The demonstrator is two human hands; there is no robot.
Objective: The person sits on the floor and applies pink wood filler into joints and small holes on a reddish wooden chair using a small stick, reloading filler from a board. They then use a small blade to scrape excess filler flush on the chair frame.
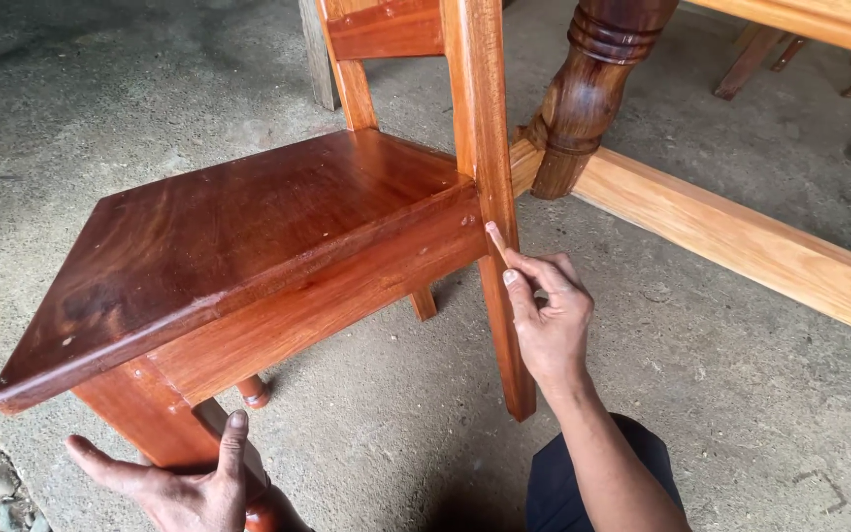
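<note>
Head view looks down on your reddish wooden chair, standing on the concrete floor just beside a pale wooden beam and a dark turned leg. Your right hand presses a small thin stick against the chair's rear post, its grip pinched narrow on that stick. Your left hand clasps the front leg low down, thumb up against the wood, fingers spread.
</note>
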